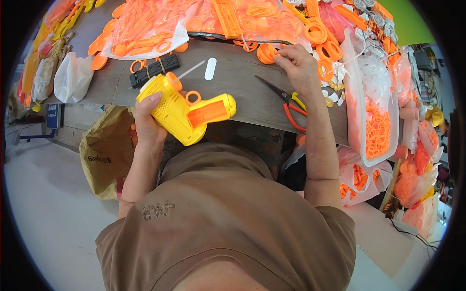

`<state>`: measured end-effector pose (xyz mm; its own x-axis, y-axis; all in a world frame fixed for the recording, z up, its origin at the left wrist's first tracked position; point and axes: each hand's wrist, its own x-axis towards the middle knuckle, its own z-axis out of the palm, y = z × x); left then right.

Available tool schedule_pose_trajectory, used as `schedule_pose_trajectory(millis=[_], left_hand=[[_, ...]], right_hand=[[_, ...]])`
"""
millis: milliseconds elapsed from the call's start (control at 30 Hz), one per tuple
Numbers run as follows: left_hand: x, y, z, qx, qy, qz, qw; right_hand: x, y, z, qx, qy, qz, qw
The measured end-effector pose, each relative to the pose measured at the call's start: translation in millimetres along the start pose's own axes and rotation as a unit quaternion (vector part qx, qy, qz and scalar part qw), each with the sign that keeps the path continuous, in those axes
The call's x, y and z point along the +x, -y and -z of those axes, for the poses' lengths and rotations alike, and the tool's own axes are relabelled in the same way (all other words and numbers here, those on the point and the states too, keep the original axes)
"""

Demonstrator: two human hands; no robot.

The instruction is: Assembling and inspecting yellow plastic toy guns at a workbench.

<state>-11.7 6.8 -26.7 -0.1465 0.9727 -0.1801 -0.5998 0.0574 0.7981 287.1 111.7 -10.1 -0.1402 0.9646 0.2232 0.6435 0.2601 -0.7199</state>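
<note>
My left hand [149, 114] is wrapped round a yellow plastic toy gun body [177, 119], held just above the table's near edge. Orange parts show on it: a small ring [193, 98], a round knob [173, 81] and an insert in the handle. A thin white tube [191, 70] sticks out past the knob. Farther right, my right hand [297, 65] reaches over the table with its fingertips pinched at an orange round part [265, 53]. Below that hand lie scissors [284, 94] with red and yellow handles, their dark blades pointing left.
A black block [154, 71] with a band round it and a white oblong piece [210, 69] lie on the grey table [233, 63]. Bags of orange parts [150, 29] fill the back. A clear bin [357, 121] stands right; a paper bag [97, 165] is below left.
</note>
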Motion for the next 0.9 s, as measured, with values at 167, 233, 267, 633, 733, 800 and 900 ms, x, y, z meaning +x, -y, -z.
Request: schedule_pose_trajectory(millis=[167, 233, 267, 633, 733, 800, 900], left_hand=[[13, -7, -6, -0.022, -0.022, -0.022, 0.999], [15, -8, -10, -0.029, -0.033, -0.026, 0.999], [15, -8, -10, -0.029, -0.033, -0.025, 0.999], [21, -10, -8, -0.073, -0.062, -0.055, 0.994], [23, -12, -4, -0.062, -0.04, -0.064, 0.995], [17, -12, -7, -0.06, -0.009, -0.045, 0.997], [11, -9, -4, -0.068, 0.04, -0.007, 0.997]], right_hand=[[0, 1, 5, 0.1, 0.031, -0.039, 0.994], [-1, -5, 3, 0.121, 0.025, -0.049, 0.991], [-2, -8, 1, 0.085, 0.003, -0.027, 0.996], [-25, 37, 23, 0.151, 0.031, -0.08, 0.985], [-34, 54, 22, 0.084, 0.213, 0.117, 0.966], [-35, 68, 13, 0.062, 0.312, 0.162, 0.934], [-39, 72, 0, 0.242, 0.322, 0.01, 0.915]])
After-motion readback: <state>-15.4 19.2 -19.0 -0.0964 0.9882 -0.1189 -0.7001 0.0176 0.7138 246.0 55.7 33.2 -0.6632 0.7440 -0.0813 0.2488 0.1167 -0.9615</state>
